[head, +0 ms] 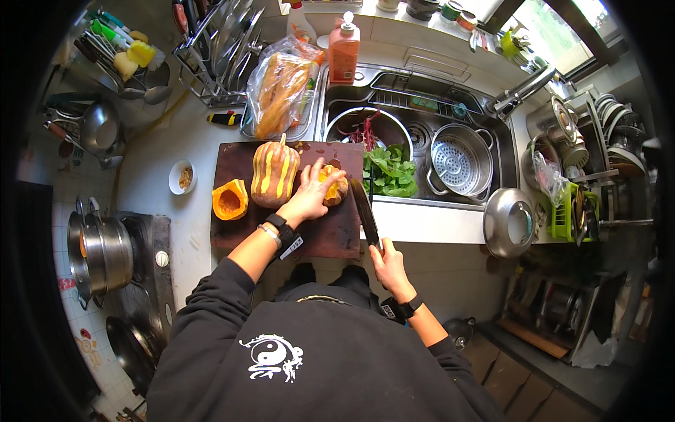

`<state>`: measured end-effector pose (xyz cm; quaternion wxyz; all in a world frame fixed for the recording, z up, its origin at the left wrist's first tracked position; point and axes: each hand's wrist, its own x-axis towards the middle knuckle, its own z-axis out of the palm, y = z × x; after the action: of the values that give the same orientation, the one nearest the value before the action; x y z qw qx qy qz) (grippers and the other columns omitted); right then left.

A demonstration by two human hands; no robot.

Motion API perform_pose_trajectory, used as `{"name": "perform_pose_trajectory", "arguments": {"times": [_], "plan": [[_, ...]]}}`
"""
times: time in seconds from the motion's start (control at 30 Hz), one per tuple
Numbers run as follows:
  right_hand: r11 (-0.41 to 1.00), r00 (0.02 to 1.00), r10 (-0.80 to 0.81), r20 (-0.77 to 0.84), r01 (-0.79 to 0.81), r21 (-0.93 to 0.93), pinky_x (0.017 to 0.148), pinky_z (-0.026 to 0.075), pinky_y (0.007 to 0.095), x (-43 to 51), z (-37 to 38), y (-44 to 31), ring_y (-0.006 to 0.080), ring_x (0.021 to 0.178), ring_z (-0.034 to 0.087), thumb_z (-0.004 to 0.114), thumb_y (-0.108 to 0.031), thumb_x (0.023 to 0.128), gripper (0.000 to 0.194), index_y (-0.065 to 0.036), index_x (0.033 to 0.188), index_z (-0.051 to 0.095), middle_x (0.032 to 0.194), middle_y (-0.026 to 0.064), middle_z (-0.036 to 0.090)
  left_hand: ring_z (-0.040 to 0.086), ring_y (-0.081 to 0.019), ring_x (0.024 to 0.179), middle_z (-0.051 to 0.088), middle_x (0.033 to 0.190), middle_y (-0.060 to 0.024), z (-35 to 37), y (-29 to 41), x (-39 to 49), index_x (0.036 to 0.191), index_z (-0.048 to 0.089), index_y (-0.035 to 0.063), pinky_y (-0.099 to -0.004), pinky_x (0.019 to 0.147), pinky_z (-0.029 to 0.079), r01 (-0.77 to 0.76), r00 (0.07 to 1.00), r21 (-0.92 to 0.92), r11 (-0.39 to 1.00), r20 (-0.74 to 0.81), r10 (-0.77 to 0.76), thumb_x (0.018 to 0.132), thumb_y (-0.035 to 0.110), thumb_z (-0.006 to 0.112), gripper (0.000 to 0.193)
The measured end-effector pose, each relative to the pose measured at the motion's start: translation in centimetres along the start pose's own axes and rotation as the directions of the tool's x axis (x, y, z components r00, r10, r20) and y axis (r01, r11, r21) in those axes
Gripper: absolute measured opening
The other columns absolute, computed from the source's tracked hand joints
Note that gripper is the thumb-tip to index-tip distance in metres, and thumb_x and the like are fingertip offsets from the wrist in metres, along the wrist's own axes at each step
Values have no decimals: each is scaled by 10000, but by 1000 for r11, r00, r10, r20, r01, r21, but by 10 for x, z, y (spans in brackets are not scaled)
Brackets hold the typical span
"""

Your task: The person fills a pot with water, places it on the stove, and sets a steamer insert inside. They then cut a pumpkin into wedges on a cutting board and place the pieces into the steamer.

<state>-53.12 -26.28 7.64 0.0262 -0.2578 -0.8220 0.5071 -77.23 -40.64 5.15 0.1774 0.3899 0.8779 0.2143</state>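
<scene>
My left hand (316, 192) lies over a cut squash piece (336, 195) on the dark wooden cutting board (285, 232), its fingers spread across the orange flesh. To its left, a striped squash (274, 174) stands upright with its stem on top. A hollowed squash piece (230, 200) sits at the board's left edge, its cavity facing up. In my right hand (391, 268) is the handle of a dark-bladed kitchen knife (364, 208). The blade points away from me along the board's right edge, apart from the squash piece.
Right of the board, the sink (422, 203) holds a metal bowl (403, 118), leafy greens (393, 171) and a steamer pot (459, 158). A domed lid (495, 221) rests by its corner. A small white bowl (176, 184) and a stove (155, 242) with pots are left; bagged bread (282, 84) lies behind.
</scene>
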Motion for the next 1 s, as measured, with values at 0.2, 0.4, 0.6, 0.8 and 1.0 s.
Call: {"name": "perform_pose_trajectory", "arguments": {"times": [0.2,0.4,0.6,0.8,1.0], "plan": [[1000,1000,-9,-27,9,-4,415,394,354,22,-2,7,185,426,532,586,-210,967,201,-23,940,515,538,89,530,255,-516,1355,166,1509,-300,13,22,-11,1551,58,233,-541,1100,330,261,951,-109,959,-143,-275,564,311,919,1312],[993,992,-118,-48,118,-2,494,415,381,30,-3,2,220,501,508,607,-195,953,197,-11,953,538,622,132,553,530,-389,1018,501,1133,-225,19,23,5,1353,407,46,-466,819,515,294,927,93,951,-269,-260,549,369,862,979],[915,973,214,88,-231,330,319,306,252,16,-19,-2,74,370,378,553,-152,980,149,-101,914,431,543,-30,394,547,-298,1137,536,1244,-170,-22,24,-37,1327,432,80,-418,946,475,98,954,-742,663,-120,-276,561,364,892,938],[917,984,167,62,-178,357,292,318,270,12,-46,20,105,341,380,525,-226,996,191,-119,918,387,532,-8,371,492,-250,1279,477,1409,-120,-189,-26,-191,1435,372,78,-433,1096,385,-397,910,-776,-490,-403,-99,814,406,745,795],[914,972,232,-20,-211,347,433,344,287,23,-38,20,119,445,386,538,-355,981,355,-94,751,466,558,0,426,443,-480,1258,404,1448,-242,-355,-129,-401,1460,362,98,-458,843,543,-759,597,-642,-112,-616,-514,872,564,548,773]]}}
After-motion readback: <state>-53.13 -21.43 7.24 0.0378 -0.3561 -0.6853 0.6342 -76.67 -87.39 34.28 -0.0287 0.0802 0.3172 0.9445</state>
